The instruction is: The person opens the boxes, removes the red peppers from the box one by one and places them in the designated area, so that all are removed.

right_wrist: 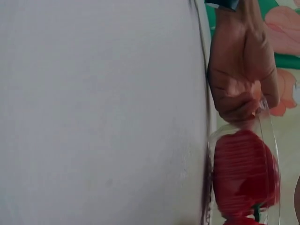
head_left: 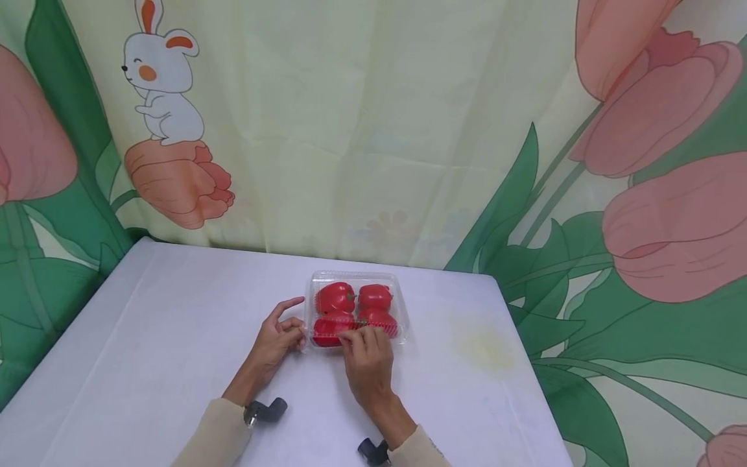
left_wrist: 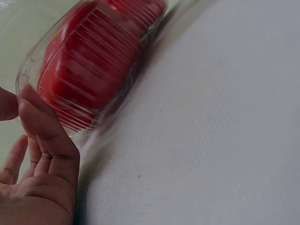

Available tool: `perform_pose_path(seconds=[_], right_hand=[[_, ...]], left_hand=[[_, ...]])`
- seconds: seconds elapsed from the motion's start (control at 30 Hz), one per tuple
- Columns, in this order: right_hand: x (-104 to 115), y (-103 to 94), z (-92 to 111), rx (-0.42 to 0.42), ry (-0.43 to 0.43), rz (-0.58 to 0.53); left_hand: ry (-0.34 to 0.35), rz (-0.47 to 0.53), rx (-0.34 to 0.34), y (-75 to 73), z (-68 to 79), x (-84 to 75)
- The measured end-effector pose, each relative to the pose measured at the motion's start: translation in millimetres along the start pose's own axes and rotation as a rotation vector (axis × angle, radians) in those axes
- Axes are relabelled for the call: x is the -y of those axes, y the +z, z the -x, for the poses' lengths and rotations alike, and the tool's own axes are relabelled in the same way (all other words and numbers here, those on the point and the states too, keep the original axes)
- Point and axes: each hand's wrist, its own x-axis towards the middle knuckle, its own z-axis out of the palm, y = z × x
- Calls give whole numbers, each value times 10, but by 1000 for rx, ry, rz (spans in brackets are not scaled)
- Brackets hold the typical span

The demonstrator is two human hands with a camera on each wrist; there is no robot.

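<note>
A clear plastic container (head_left: 399,293) with ribbed walls sits on the white table, with several red bell peppers (head_left: 335,297) inside. Its ribbed side fills the upper left of the left wrist view, where a red pepper (left_wrist: 89,61) shows through. My left hand (head_left: 277,340) pinches the container's left rim near the front corner, its index finger (head_left: 288,303) extended along the side. At the front edge, my right hand (head_left: 369,363) grips the rim with curled fingers. The right wrist view shows the curled right hand (right_wrist: 241,79) at the rim, beside a pepper (right_wrist: 243,173).
A white cloth covers the table (head_left: 157,337), with a faint yellow stain (head_left: 487,347) to the right. Behind it hangs a curtain (head_left: 350,130) printed with tulips and a rabbit. Dark wrist cameras (head_left: 267,410) sit at both wrists.
</note>
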Motion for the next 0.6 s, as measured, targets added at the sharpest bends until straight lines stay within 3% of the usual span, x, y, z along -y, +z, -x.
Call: perform_pose_path(seconds=[0.33, 0.6], right_hand=[[-306, -101, 37, -11, 62, -9], [-396, -139, -19, -14, 85, -27]], left_hand=[[-17, -16, -18, 8, 15, -22], [-13, -25, -29, 18, 28, 1]])
